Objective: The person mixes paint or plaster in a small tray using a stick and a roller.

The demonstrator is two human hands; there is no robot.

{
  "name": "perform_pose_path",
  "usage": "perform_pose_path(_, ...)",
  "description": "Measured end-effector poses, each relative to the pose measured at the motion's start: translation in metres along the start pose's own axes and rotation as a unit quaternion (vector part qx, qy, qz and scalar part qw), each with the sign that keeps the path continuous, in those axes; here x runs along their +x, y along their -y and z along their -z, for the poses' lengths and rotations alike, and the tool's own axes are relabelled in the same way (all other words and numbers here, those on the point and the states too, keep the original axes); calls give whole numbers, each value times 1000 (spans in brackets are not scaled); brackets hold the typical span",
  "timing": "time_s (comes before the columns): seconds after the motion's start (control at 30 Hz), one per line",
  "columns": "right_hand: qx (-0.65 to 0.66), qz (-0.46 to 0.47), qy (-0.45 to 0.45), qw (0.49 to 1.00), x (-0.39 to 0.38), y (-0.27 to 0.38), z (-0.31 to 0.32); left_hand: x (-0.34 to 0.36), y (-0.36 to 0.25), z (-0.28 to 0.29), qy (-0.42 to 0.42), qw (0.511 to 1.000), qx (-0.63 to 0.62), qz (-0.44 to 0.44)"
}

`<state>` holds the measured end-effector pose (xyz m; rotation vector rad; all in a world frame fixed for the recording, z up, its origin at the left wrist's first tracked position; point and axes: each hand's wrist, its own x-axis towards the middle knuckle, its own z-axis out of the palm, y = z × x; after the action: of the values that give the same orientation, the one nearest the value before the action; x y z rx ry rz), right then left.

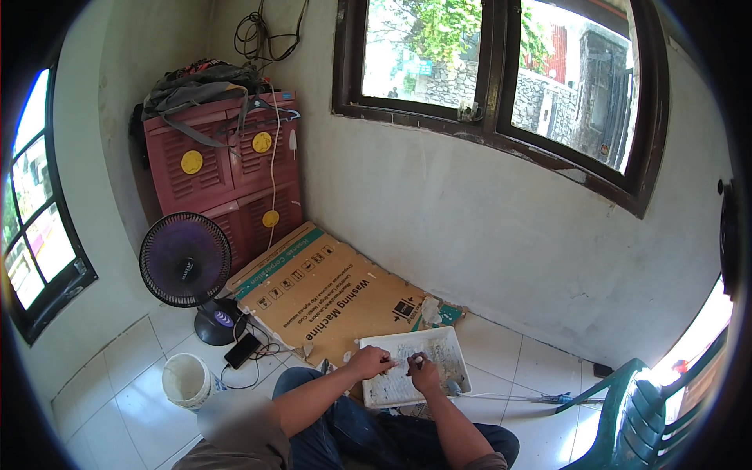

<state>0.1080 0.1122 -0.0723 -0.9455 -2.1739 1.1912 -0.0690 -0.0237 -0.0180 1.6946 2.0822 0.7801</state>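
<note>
A shallow white tray (457, 345) with grey and brown stains lies on the floor in front of my crossed legs. My left hand (371, 363) is over its left side, fingers pinched together toward the middle; whatever they hold is too small to name. Close by on the right, my right hand (424, 374) is closed around a small dark thing with a pale rounded end (419, 360). The two hands are apart, with a narrow gap between them. Near the tray's lower right corner sits a small greyish lump (453, 388).
Flattened cardboard (313, 286) lies beyond the tray. To the left stand a white bucket (186, 381), a phone (243, 351) with cables and a black fan (188, 262). A red cabinet (227, 164) fills the corner. At right is a green plastic chair (627, 407).
</note>
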Motion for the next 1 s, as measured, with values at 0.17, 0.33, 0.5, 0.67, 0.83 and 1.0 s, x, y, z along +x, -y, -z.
perform_pose_path(0.17,150,25,-36,988,16,28,-35,11,50,-37,128,941,-225,216)
perform_pose_path(0.33,251,-51,-119,959,-1,7,-35,2,-75,-84,133,690,-663,257)
perform_pose_path(0.5,284,-32,-93,954,1,12,-39,-14,-58,-113,66,651,-715,247)
perform_pose_path(0.67,281,8,-119,952,12,-17,-31,-23,-94,-76,53,661,-731,162)
perform_pose_path(0.83,247,3,-123,961,16,-15,-29,-23,-82,-81,28,664,-731,152)
perform_pose_path(1.0,427,-32,-119,896,16,-4,-23,-9,-60,-90,45,730,-665,150)
